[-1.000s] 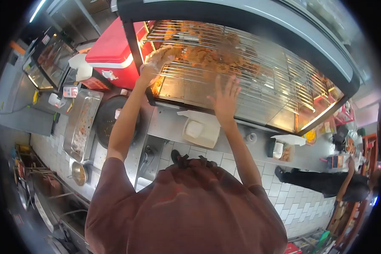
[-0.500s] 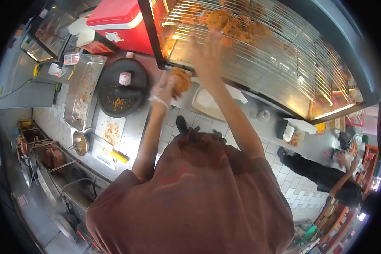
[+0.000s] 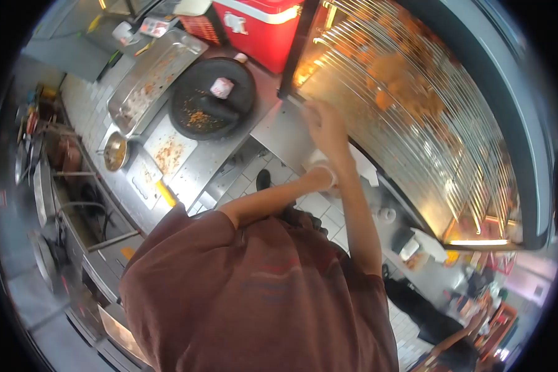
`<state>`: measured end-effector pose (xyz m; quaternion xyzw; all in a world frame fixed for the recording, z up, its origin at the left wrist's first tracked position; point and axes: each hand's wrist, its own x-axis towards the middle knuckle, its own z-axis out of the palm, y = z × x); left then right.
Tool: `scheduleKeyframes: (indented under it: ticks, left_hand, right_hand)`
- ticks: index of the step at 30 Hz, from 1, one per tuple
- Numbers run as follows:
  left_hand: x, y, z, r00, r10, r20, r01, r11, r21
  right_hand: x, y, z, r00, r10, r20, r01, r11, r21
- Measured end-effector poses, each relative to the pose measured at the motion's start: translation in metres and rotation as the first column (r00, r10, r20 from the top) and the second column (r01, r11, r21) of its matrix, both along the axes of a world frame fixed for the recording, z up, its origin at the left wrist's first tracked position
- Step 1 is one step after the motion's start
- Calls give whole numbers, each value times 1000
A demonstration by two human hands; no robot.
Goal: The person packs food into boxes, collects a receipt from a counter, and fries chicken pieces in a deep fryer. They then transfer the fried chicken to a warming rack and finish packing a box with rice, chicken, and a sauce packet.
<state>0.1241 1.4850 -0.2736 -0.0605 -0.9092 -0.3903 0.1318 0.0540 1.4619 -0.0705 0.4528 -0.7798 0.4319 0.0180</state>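
My right hand [image 3: 327, 129] reaches to the lower left corner of the lit display case [image 3: 378, 146], its fingers bent loosely at the case's bottom edge and slightly blurred. Nothing shows in it. My left hand [image 3: 326, 172] wears a clear glove and crosses beneath my right forearm; only its cuffed wrist shows, and its fingers are hidden. A pale tray [image 3: 364, 167] lies partly behind my arms on the counter. Pieces of fried chicken [image 3: 390, 71] rest on the wire rack [image 3: 437, 133] inside the case.
On the left counter are a round black board [image 3: 186, 87], a long steel pan [image 3: 130, 102], a small pot [image 3: 115, 152] and a yellow-handled knife [image 3: 166, 193]. A red cooler [image 3: 263, 37] stands behind. A person [image 3: 428, 313] in dark clothes is at the lower right.
My left hand, which held a piece of fried chicken, has swung right beneath my right arm. My right hand has drawn back from the rack to the case's corner. The view has turned.
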Motion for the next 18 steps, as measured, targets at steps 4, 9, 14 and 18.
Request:
scheduleKeyframes:
  ticks: [4, 9, 14, 18]
  left_hand:
    - [31, -28, 57, 973, -9, 230, -44, 973, 225]
    - [50, -80, 86, 945, -132, 298, 138, 990, 1]
    - [85, -142, 81, 952, -121, 282, 31, 952, 304]
    - [127, -177, 5, 972, -179, -154, 123, 940, -320]
  right_hand:
    - [42, -90, -66, 926, 275, 259, -304, 949, 78]
    - [98, -203, -119, 970, 234, -74, -191, 911, 366]
    - [103, -253, -148, 986, 164, -18, -128, 831, 541]
    - [72, -229, -111, 942, 110, 317, -273, 799, 536]
